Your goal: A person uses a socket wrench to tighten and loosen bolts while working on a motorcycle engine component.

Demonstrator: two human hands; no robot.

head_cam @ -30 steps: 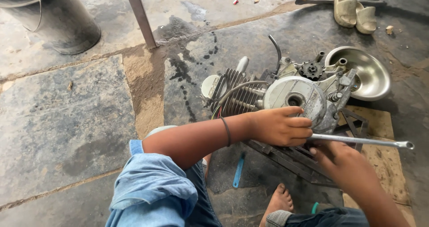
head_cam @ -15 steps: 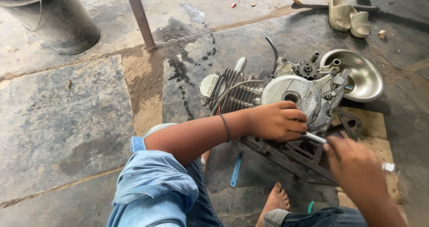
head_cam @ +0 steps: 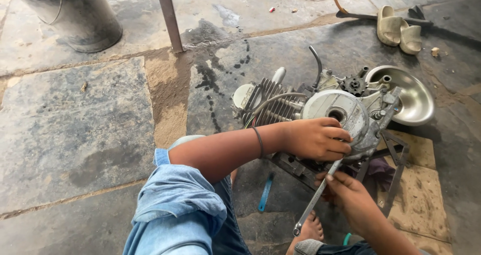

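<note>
The long metal wrench [head_cam: 314, 200], which a second ago lay nearly level and pointed out to the person's right, now slants steeply: its upper end sits under the engine [head_cam: 320, 114] just below the left hand [head_cam: 316, 138], its free ring end hangs down near the bare foot [head_cam: 309, 229]. The right hand [head_cam: 350, 197] is closed around the shaft near its upper end, and the swing suggests a fastener being turned, though the head's seat is hidden behind the fingers. The left hand stays clamped over the lower edge of the round side cover [head_cam: 336, 113], steadying the engine on the stone floor [head_cam: 75, 134]. Beyond the left hand lie a steel bowl [head_cam: 413, 102] and pale sandals [head_cam: 399, 30]; a blue strip [head_cam: 265, 192] lies below the wrist. The dark frame [head_cam: 391, 154] under the engine crowds the wrench's arc.
</note>
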